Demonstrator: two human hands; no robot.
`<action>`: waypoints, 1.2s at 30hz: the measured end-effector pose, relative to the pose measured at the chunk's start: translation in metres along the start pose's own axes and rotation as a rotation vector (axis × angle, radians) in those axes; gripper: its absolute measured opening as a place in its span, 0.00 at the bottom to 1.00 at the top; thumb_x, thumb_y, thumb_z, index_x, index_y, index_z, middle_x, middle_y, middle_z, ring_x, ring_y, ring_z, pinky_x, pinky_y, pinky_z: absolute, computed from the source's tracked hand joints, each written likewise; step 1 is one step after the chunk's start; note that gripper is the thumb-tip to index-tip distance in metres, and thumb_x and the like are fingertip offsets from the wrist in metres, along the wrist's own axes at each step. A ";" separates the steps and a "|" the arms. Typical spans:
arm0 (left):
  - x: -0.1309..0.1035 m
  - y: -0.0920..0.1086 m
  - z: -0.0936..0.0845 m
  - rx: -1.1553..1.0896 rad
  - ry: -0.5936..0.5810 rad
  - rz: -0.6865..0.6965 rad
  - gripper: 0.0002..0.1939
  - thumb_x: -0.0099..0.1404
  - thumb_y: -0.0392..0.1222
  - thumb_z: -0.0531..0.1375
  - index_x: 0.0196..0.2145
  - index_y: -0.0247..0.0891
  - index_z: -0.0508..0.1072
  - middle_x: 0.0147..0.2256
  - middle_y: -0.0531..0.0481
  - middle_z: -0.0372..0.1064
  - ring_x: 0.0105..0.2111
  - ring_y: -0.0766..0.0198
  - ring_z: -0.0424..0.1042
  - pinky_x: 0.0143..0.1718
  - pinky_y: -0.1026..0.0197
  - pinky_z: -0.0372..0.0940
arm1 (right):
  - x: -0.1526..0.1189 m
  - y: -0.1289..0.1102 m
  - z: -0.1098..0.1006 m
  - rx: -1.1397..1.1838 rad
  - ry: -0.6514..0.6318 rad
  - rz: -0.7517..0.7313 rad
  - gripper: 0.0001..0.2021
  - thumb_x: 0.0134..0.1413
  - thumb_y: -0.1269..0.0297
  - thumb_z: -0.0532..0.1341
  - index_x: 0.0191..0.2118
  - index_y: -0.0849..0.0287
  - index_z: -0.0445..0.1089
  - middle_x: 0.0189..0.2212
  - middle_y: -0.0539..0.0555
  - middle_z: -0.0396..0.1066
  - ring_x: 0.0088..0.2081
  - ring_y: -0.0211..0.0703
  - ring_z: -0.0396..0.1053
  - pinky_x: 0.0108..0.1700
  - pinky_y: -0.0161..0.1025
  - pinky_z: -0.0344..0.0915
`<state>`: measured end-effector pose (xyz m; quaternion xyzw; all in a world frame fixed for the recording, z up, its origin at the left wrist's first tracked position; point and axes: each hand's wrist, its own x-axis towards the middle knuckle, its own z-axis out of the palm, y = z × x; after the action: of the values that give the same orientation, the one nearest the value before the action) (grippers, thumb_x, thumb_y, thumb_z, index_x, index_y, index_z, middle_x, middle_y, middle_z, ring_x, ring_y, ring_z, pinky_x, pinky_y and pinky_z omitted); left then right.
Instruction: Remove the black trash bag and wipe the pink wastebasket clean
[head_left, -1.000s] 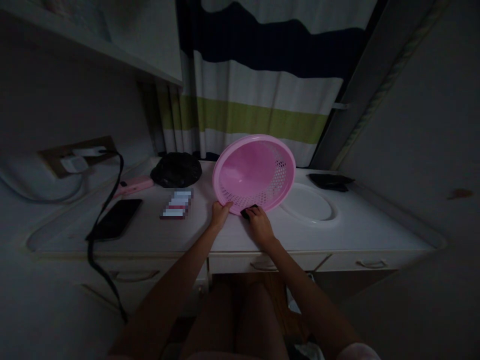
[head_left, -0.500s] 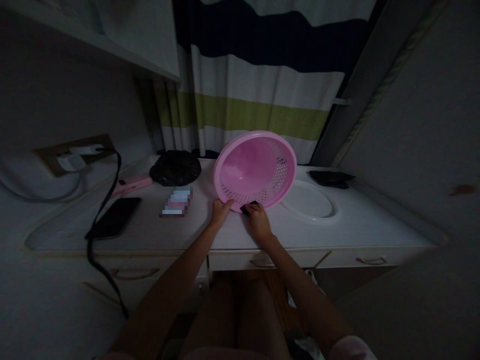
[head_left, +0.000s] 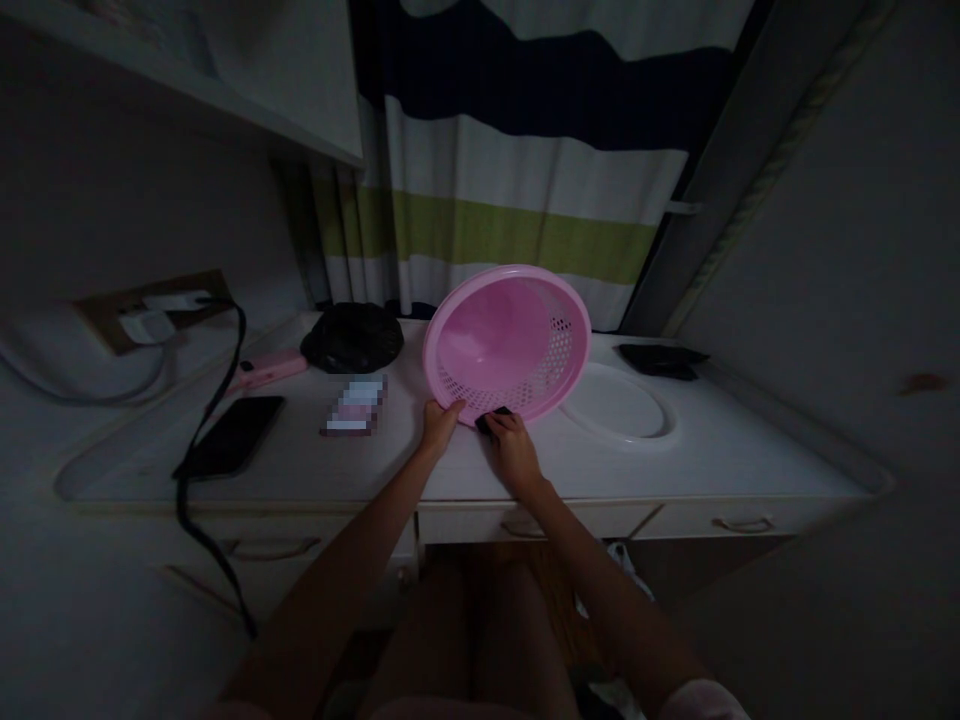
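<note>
Head view, centre: we note a tilted, pink, perforated basket (head_left: 495, 335), left hand (head_left: 438, 430) pinching its rim; right hand (head_left: 516, 455), gripping a black item (head_left: 490, 419), has shifted slightly left.

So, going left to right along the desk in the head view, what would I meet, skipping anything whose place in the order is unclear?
Dark phone → black bag → pink basket → flat black pouch.
</note>
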<state>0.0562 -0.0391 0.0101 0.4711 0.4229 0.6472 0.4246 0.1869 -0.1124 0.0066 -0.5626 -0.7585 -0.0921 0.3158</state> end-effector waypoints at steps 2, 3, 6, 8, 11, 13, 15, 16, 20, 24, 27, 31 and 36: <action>0.000 0.000 0.000 -0.003 -0.012 0.017 0.13 0.43 0.37 0.62 0.29 0.28 0.74 0.29 0.45 0.73 0.32 0.60 0.70 0.32 0.63 0.65 | -0.003 0.019 -0.012 -0.058 -0.031 -0.019 0.18 0.51 0.77 0.50 0.48 0.68 0.67 0.44 0.59 0.68 0.46 0.46 0.58 0.51 0.40 0.57; 0.000 0.000 0.001 0.006 -0.015 0.018 0.13 0.43 0.36 0.62 0.28 0.28 0.75 0.29 0.45 0.73 0.32 0.60 0.70 0.32 0.62 0.65 | -0.003 0.028 -0.018 -0.086 -0.044 -0.022 0.18 0.51 0.78 0.50 0.47 0.68 0.67 0.44 0.59 0.68 0.46 0.46 0.58 0.51 0.40 0.57; 0.000 -0.002 0.001 0.069 -0.022 0.019 0.12 0.43 0.36 0.61 0.28 0.28 0.75 0.28 0.45 0.73 0.32 0.58 0.71 0.33 0.61 0.65 | -0.002 0.048 -0.034 -0.168 -0.075 -0.015 0.18 0.50 0.79 0.50 0.45 0.67 0.68 0.43 0.59 0.69 0.46 0.46 0.58 0.51 0.40 0.56; 0.000 -0.003 0.001 0.091 -0.046 0.041 0.12 0.45 0.37 0.61 0.29 0.28 0.75 0.27 0.46 0.73 0.31 0.58 0.71 0.33 0.61 0.65 | -0.001 0.053 -0.038 -0.191 -0.089 0.007 0.18 0.49 0.79 0.50 0.44 0.66 0.69 0.43 0.59 0.69 0.46 0.46 0.58 0.50 0.41 0.56; -0.002 -0.003 0.001 0.067 -0.065 0.085 0.15 0.48 0.44 0.61 0.29 0.27 0.75 0.28 0.45 0.73 0.30 0.60 0.71 0.33 0.62 0.65 | -0.001 0.050 -0.035 -0.164 -0.073 0.038 0.17 0.49 0.79 0.51 0.44 0.65 0.69 0.42 0.58 0.70 0.45 0.45 0.59 0.50 0.41 0.56; -0.004 -0.001 0.001 0.051 -0.056 0.102 0.18 0.50 0.48 0.61 0.30 0.27 0.75 0.28 0.44 0.73 0.30 0.60 0.71 0.32 0.62 0.65 | -0.001 0.045 -0.029 -0.122 -0.054 0.046 0.17 0.49 0.78 0.52 0.44 0.64 0.69 0.41 0.57 0.70 0.45 0.45 0.59 0.50 0.40 0.56; -0.004 0.000 0.002 0.049 -0.056 0.108 0.20 0.50 0.50 0.61 0.31 0.27 0.75 0.29 0.43 0.73 0.30 0.60 0.71 0.32 0.62 0.65 | -0.001 0.040 -0.022 -0.074 -0.041 0.051 0.17 0.48 0.79 0.52 0.44 0.63 0.70 0.41 0.57 0.70 0.45 0.44 0.59 0.50 0.40 0.57; -0.004 0.000 0.002 0.055 -0.065 0.102 0.21 0.49 0.51 0.61 0.32 0.27 0.75 0.29 0.43 0.73 0.30 0.60 0.71 0.32 0.62 0.65 | 0.000 0.038 -0.019 -0.052 -0.035 0.054 0.18 0.48 0.79 0.52 0.44 0.63 0.70 0.41 0.57 0.70 0.44 0.44 0.59 0.49 0.41 0.57; 0.000 -0.004 0.003 0.112 -0.116 0.039 0.22 0.45 0.49 0.64 0.31 0.27 0.75 0.30 0.41 0.73 0.31 0.58 0.71 0.32 0.60 0.66 | 0.004 0.029 -0.012 0.013 -0.023 0.038 0.18 0.47 0.80 0.53 0.44 0.64 0.70 0.41 0.58 0.70 0.44 0.44 0.60 0.49 0.41 0.58; 0.006 -0.012 0.000 0.089 -0.094 0.000 0.20 0.44 0.45 0.65 0.33 0.28 0.75 0.32 0.42 0.73 0.33 0.57 0.71 0.34 0.59 0.66 | 0.008 0.020 -0.009 0.053 -0.029 0.011 0.17 0.48 0.78 0.53 0.45 0.65 0.70 0.41 0.58 0.70 0.44 0.44 0.60 0.49 0.39 0.58; 0.008 -0.017 -0.001 0.084 -0.019 -0.010 0.17 0.45 0.42 0.63 0.32 0.28 0.74 0.31 0.42 0.73 0.32 0.57 0.71 0.31 0.59 0.66 | 0.009 0.014 -0.007 0.041 -0.047 0.011 0.16 0.50 0.77 0.53 0.45 0.64 0.69 0.41 0.57 0.70 0.44 0.44 0.60 0.49 0.39 0.58; 0.007 -0.017 -0.002 0.105 -0.001 0.010 0.14 0.45 0.41 0.62 0.29 0.28 0.74 0.28 0.44 0.72 0.30 0.57 0.71 0.28 0.60 0.65 | 0.009 0.017 -0.011 -0.006 -0.068 0.027 0.15 0.51 0.75 0.54 0.45 0.62 0.69 0.41 0.56 0.70 0.44 0.44 0.59 0.49 0.40 0.57; 0.006 -0.013 -0.001 0.100 -0.013 0.037 0.12 0.44 0.39 0.61 0.28 0.28 0.74 0.27 0.45 0.72 0.31 0.57 0.71 0.30 0.60 0.65 | 0.006 0.033 -0.024 -0.090 -0.067 0.053 0.14 0.49 0.76 0.55 0.41 0.63 0.71 0.39 0.56 0.71 0.43 0.45 0.59 0.48 0.39 0.57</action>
<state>0.0563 -0.0304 -0.0006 0.5037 0.4430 0.6300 0.3913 0.2249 -0.1079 0.0223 -0.5990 -0.7484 -0.0989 0.2669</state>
